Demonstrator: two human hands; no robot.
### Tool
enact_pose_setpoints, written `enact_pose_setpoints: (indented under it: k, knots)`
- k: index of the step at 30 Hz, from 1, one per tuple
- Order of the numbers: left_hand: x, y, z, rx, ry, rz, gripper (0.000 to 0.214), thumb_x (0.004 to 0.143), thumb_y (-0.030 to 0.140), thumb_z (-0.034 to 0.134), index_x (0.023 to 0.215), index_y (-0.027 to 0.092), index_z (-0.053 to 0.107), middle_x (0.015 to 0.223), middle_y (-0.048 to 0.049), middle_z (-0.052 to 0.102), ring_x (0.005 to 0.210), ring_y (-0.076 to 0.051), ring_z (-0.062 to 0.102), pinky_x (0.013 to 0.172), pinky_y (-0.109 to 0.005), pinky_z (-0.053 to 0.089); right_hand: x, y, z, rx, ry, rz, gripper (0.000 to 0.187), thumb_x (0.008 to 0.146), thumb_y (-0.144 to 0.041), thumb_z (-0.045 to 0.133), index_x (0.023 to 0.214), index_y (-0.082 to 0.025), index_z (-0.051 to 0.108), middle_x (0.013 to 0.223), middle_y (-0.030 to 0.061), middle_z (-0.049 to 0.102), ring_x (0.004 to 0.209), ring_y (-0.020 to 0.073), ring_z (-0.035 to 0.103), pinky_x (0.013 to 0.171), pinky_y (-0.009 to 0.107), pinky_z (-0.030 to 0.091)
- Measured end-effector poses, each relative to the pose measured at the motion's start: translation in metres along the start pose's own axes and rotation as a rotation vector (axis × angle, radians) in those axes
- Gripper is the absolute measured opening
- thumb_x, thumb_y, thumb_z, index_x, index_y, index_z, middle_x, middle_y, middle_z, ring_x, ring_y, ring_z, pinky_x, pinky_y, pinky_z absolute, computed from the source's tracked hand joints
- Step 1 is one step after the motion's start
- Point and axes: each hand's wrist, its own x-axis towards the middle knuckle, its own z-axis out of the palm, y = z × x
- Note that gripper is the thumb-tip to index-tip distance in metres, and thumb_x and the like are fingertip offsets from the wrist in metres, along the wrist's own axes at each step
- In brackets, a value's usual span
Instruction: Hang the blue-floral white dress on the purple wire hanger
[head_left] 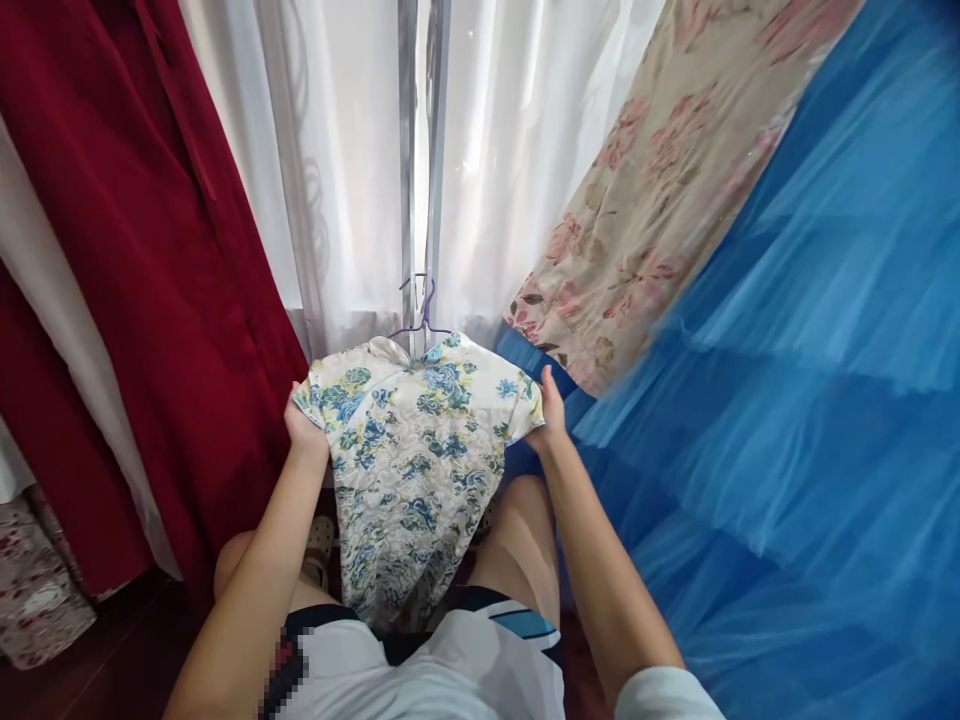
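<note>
A small cream dress with a blue and green flower print (pixel 416 460) hangs in front of me on a purple hanger (pixel 421 315). My left hand (pixel 304 428) is closed on the dress's left sleeve. My right hand (pixel 550 412) is closed on its right sleeve. The two hands hold the dress spread out at shoulder height. Its hem drops between my knees.
A dark red garment (pixel 150 270) hangs at the left. White sheer curtains (pixel 337 170) and a metal pole (pixel 409 170) are behind the dress. A beige floral cloth (pixel 660 180) and a blue tulle skirt (pixel 810 400) fill the right. Dark floor lies below.
</note>
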Motion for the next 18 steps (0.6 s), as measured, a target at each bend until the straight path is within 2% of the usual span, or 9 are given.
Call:
enact_pose_setpoints:
  k: [2,5,8,11,13,15,17,18]
  knots:
    - [0.008,0.017,0.013,0.042,-0.009,0.090,0.056,0.094,0.043,0.041,0.145,0.021,0.041,0.149,-0.0114,0.044,0.135,-0.027,0.045,0.111,-0.043,0.039,0.003,-0.021,0.002,-0.138,-0.076,0.005,0.053,0.073,-0.066,0.068,0.094,-0.018,0.071,0.079,0.0063,0.072,0.069,0.0222,0.067,0.057,0.029,0.053]
    - [0.014,0.040,0.032,0.320,-0.095,0.275,0.071,0.089,0.029,0.050,0.154,0.028,0.020,0.159,-0.0073,0.028,0.143,-0.023,0.034,0.116,-0.038,0.034,0.007,-0.051,0.009,-0.321,-0.175,0.000,0.034,0.066,-0.046,0.081,0.080,-0.016,0.071,0.068,0.0023,0.069,0.054,0.0155,0.060,0.049,0.023,0.046]
    - [0.014,0.061,0.048,0.729,-0.154,0.488,0.082,0.087,0.028,0.054,0.155,0.030,0.009,0.163,-0.0063,0.011,0.150,-0.026,0.016,0.120,-0.043,0.024,0.007,-0.067,0.014,-0.312,-0.066,-0.043,0.030,0.068,-0.044,0.077,0.077,-0.016,0.069,0.065,0.0040,0.068,0.053,0.0172,0.060,0.051,0.027,0.046]
    - [0.008,0.072,0.063,1.158,-0.260,0.757,0.094,0.077,0.023,0.066,0.155,0.030,0.014,0.164,-0.0037,0.000,0.151,-0.032,0.000,0.123,-0.048,0.010,-0.009,-0.071,0.013,-0.316,0.067,-0.117,0.031,0.071,-0.046,0.072,0.081,-0.017,0.068,0.065,0.0049,0.067,0.057,0.0200,0.060,0.055,0.030,0.047]
    - [0.000,0.067,0.072,1.376,-0.383,0.855,0.097,0.071,0.019,0.070,0.154,0.029,0.020,0.163,-0.0048,0.005,0.150,-0.034,0.002,0.123,-0.049,0.003,-0.033,-0.071,0.014,-0.346,0.079,-0.160,0.031,0.074,-0.048,0.071,0.084,-0.019,0.067,0.068,0.0041,0.066,0.058,0.0187,0.058,0.054,0.028,0.045]
    - [-0.006,0.052,0.078,1.510,-0.480,0.858,0.094,0.068,0.019,0.072,0.151,0.027,0.028,0.160,-0.0095,0.020,0.148,-0.036,0.012,0.122,-0.051,0.002,-0.066,-0.069,0.020,-0.388,0.036,-0.173,0.032,0.077,-0.050,0.070,0.084,-0.019,0.066,0.070,0.0034,0.065,0.058,0.0166,0.055,0.053,0.026,0.042]
    - [-0.010,0.032,0.079,1.552,-0.495,0.775,0.078,0.069,0.022,0.070,0.141,0.022,0.041,0.146,-0.0145,0.041,0.139,-0.038,0.031,0.119,-0.053,0.013,-0.099,-0.065,0.029,-0.430,-0.049,-0.161,0.032,0.078,-0.051,0.070,0.083,-0.019,0.067,0.072,0.0042,0.064,0.061,0.0171,0.055,0.054,0.026,0.042]
    - [-0.011,0.022,0.077,1.540,-0.466,0.687,0.065,0.072,0.023,0.068,0.133,0.020,0.047,0.135,-0.0151,0.049,0.133,-0.037,0.039,0.116,-0.051,0.022,-0.114,-0.062,0.034,-0.432,-0.114,-0.146,0.034,0.077,-0.053,0.071,0.086,-0.020,0.068,0.076,0.0052,0.065,0.064,0.0184,0.057,0.056,0.027,0.043]
